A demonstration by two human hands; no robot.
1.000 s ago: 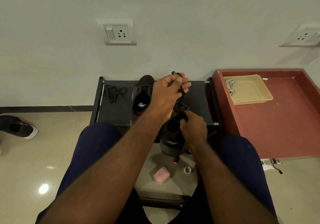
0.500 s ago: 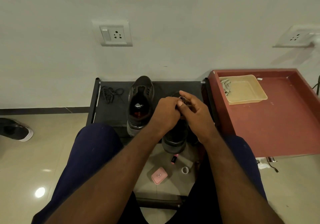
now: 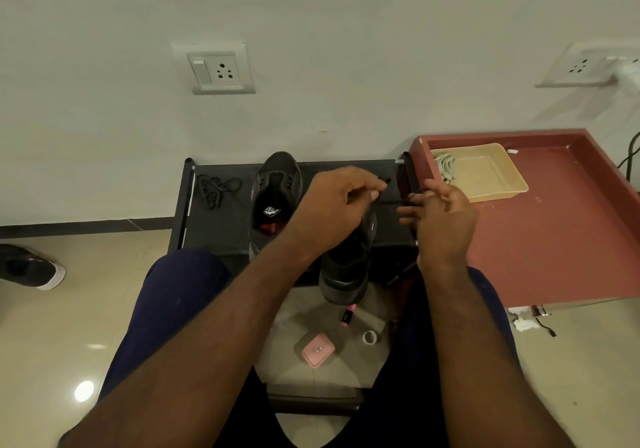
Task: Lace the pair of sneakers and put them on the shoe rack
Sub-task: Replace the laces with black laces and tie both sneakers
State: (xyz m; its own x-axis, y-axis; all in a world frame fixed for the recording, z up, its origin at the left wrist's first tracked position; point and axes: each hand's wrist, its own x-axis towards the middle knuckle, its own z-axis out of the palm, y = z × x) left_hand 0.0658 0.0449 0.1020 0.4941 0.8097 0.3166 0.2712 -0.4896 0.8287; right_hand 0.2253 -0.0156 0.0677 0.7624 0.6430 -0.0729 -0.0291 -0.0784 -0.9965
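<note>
- Fingers: on the left hand (image 3: 341, 205) the fingers (image 3: 374, 184) are pinched shut on one end of a black lace (image 3: 393, 201), its dark tip poking out past the thumb; on the right hand (image 3: 441, 219) the fingers (image 3: 414, 201) are curled loosely round the other end, which seems to run through them, though the blur there keeps me from telling how firmly it is held.
- The lace runs taut between the two hands, above the toe end of the sneaker being laced (image 3: 346, 267), a dark shoe that sits between the person's knees with its heel hanging off the front edge of the shoe rack (image 3: 221, 229).
- How many eyelets that shoe has threaded cannot be told: the left hand and wrist cover its upper.
- The second sneaker (image 3: 273, 201) stands on the rack's top shelf, just beside the first, toe to the wall. Its eyelets look bare and its tongue open, so I judge it unlaced.
- A loose black lace (image 3: 216, 188) lies in a heap on the shelf, to the left of that shoe, very likely meant for it.
- Judged overall, the task is in its early half: one shoe mid-lacing, the other not begun, and the tidy placing of both on the rack left to do.
</note>
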